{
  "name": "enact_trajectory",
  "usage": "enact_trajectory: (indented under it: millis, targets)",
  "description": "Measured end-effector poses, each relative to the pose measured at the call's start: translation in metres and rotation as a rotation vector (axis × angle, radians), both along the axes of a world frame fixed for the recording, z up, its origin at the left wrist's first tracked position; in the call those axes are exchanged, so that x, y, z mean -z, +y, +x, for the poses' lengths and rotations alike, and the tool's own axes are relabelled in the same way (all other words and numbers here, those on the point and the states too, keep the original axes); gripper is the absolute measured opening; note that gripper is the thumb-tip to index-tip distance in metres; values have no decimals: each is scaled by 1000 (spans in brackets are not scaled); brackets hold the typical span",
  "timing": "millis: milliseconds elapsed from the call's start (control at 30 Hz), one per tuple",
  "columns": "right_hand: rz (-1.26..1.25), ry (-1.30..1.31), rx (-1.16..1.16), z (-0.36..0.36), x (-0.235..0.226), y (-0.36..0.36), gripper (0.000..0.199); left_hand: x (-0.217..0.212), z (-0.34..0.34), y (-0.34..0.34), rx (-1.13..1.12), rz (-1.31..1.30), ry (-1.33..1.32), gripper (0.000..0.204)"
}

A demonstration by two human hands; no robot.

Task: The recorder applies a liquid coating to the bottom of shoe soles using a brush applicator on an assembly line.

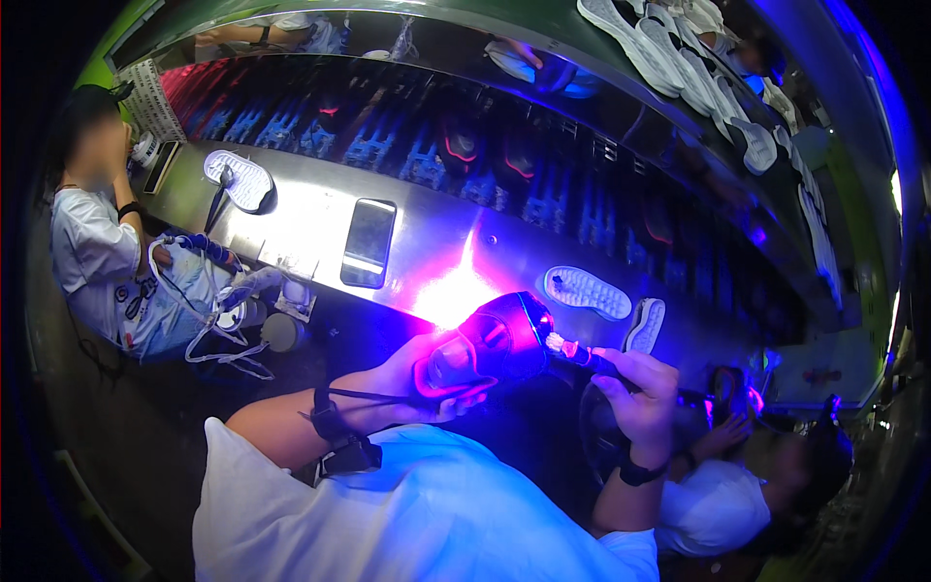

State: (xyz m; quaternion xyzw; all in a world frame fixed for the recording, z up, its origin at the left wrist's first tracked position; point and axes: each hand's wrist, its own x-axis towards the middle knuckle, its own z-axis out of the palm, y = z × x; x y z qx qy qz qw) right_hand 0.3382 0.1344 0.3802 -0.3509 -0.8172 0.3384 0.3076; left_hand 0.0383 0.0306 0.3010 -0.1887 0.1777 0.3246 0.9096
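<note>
My left hand [417, 373] is closed around a dark shoe upper [509, 335], lit magenta and red, with its opening toward my wrist. My right hand [640, 388] pinches the dark handle of a small brush [574, 349]. The pale bristles are at or very near the far right end of the upper; contact cannot be made out in the glare. Two white shoe soles, one lying flat [588, 293] and one tilted [644, 326], are on the metal bench beyond my right hand.
The metal bench [320, 218] carries a dark rectangular panel [369, 242] and another white sole [239, 180] with a dark-handled tool across it. Co-workers sit at left [107, 233] and right [718, 504]. White cables [233, 339] hang at left. Several soles line an upper shelf [659, 53].
</note>
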Motion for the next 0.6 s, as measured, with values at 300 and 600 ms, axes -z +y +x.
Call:
enact_trajectory:
  millis: [300, 600]
  targets:
    - [-31, 62, 14, -11, 17, 3, 33, 7, 10, -16, -63, -220, -291, 83]
    - [-89, 228, 108, 16, 93, -41, 34, 0, 25, 4, 5, -29, -285, 78]
